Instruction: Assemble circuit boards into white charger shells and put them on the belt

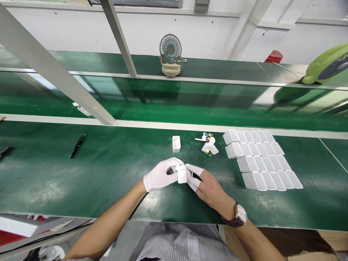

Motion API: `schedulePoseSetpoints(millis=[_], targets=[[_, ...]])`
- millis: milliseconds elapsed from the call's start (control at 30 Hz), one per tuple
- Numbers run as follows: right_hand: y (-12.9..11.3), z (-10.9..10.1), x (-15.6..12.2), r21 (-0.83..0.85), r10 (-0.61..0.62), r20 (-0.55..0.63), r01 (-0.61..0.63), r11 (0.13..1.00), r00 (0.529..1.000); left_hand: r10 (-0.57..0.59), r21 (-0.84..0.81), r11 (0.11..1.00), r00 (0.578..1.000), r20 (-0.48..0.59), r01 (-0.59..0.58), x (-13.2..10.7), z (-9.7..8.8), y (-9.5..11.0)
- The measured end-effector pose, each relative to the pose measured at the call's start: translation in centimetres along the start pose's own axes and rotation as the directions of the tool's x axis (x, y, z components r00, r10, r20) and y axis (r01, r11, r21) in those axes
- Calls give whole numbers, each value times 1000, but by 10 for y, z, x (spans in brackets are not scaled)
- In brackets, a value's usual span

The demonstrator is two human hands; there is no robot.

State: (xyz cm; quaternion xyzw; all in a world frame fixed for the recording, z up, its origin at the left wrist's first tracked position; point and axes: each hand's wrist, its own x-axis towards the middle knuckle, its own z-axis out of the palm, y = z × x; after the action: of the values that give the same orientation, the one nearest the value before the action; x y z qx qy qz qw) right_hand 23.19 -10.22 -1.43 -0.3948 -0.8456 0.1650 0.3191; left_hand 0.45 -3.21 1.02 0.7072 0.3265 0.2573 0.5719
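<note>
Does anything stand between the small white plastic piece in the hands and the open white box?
Only the white-gloved left hand, curled partly between the white plastic piece and the open white box; nothing else visible does.

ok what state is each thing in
left hand: gloved, gripping white piece
right hand: partly covered, at white piece
white piece: held
lone white box: open
white boxes: four rows
loose parts: heaped
black pen: lying flat
small fan: upright, on/off unclear
green fan: on/off unclear
wristwatch: worn

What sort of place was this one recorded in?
Likely a factory workshop for small products: a long green workbench, rows of matching white plastic cases and a small pile of loose parts suggest it.
</note>
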Motion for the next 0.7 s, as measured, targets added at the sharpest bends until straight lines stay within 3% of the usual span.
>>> schedulePoseSetpoints(millis=[100,167,233,300,333,400,533,700], targets=[[-2,4,5,148,107,-41,-100,984,993,-28,55,998,999,-24,29,-1,1,-2],[-5,9,8,377,290,-137,-221,900,947,2,141,990,995,-95,12,-5,5,-5],[-10,14,9,685,555,-152,-318,656,818,81,240,970,981,-177,-36,-10,13,-9],[-17,20,9,898,742,-15,-318,305,670,186,347,933,955,-229,-98,-14,22,-12],[-21,23,9,941,780,75,-304,152,622,243,399,907,940,-239,-133,-15,26,-13],[-29,28,8,957,793,207,-288,-41,573,344,482,854,909,-235,-198,-16,33,-14],[-38,33,7,954,785,283,-248,-169,551,409,537,810,884,-227,-236,-16,36,-12],[-41,34,9,951,770,295,-253,-178,565,380,534,818,898,-222,-214,-17,32,-8]])
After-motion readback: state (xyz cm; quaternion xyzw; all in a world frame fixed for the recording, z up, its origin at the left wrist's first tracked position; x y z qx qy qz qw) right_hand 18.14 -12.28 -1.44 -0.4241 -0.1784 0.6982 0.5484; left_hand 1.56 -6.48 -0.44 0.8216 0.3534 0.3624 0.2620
